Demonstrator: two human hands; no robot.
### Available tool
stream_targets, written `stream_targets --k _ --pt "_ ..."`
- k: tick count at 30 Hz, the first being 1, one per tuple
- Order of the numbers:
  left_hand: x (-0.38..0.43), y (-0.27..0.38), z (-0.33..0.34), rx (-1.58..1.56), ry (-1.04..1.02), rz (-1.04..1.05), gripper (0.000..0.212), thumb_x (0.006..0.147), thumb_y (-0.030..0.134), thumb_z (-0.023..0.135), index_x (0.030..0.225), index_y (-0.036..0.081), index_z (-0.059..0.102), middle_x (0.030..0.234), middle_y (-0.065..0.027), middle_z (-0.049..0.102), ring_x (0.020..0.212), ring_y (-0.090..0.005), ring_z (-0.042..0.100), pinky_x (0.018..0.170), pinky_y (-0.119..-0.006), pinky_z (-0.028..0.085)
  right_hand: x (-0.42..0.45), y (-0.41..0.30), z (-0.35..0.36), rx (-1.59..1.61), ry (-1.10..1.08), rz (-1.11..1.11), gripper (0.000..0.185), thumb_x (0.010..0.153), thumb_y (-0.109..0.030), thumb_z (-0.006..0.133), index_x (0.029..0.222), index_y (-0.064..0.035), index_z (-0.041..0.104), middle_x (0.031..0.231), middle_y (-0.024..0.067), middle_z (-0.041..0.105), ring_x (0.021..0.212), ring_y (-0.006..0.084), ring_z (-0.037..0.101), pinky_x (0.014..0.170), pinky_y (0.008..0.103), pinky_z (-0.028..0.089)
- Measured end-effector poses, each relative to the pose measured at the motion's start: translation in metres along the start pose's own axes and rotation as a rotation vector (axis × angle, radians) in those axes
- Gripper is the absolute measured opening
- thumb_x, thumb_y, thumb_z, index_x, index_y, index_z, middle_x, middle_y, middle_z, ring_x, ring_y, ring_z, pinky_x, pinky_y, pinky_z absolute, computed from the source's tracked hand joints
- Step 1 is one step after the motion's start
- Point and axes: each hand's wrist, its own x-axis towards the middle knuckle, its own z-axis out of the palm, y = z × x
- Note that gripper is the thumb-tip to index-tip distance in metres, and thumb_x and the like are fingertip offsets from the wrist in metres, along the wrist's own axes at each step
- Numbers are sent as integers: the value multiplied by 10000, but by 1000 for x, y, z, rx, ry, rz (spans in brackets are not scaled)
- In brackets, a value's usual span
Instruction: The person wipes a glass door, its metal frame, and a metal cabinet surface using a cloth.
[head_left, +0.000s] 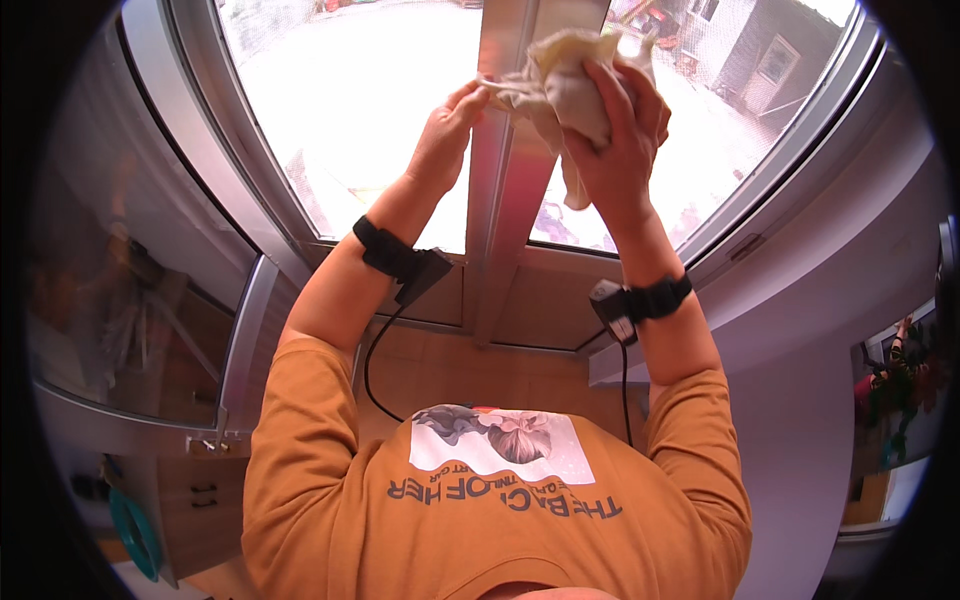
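Observation:
A crumpled, pale cloth (574, 90) is raised in front of the metal door frame (502, 172) between two glass panes. My right hand (622, 127) grips its bunched body from the right, fingers spread over the folds. At its left end, my left hand (457, 120) pinches a corner between thumb and fingers. One fold of the cloth hangs down beside my right wrist. Black straps with small cabled devices are around both forearms. Whether the cloth touches the frame or the glass cannot be told.
Bright glass panes (360, 112) stand ahead, with a yard and a building beyond. At the left is another glazed metal-framed panel (244, 330) with a latch, above a drawer cabinet (199, 517) and a teal round object (135, 532). A pale wall (787, 420) curves along the right.

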Motion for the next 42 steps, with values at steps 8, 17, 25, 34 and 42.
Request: stream_targets --k 8,17,25,34,42 --pt "22 15 -1 1020 287 553 516 840 391 557 1227 51 571 1405 -153 392 1286 -341 314 1053 -465 259 -46 19 56 -287 -73 42 567 625 -164 747 1170 -263 627 1052 -21 514 992 200 464 856 385 287" --pt "52 21 40 945 150 665 560 892 327 569 1341 21 437 1341 -196 469 1251 -340 414 1040 -394 337 -132 25 61 -181 -472 -43 482 687 -121 618 1145 -268 637 966 28 487 935 241 493 795 393 389" --pt "89 -2 87 974 329 895 730 823 349 666 1344 -36 330 1256 -222 455 1157 -373 416 994 -451 329 -148 34 -10 218 -359 361 411 615 -96 750 1004 -119 619 996 86 607 913 305 598 787 380 499" --pt "87 -10 92 864 367 906 647 857 330 638 1343 11 352 1236 -205 463 1126 -369 466 946 -456 395 -57 166 -168 -187 273 440 416 715 0 703 1106 -74 585 1063 90 591 1003 273 585 879 349 464" --pt "86 -16 88 861 384 877 637 866 305 636 1341 -11 352 1260 -224 462 1158 -386 455 967 -452 379 122 279 -260 -792 504 2 484 721 -189 652 1175 -60 547 1122 168 576 1032 356 535 919 439 422"
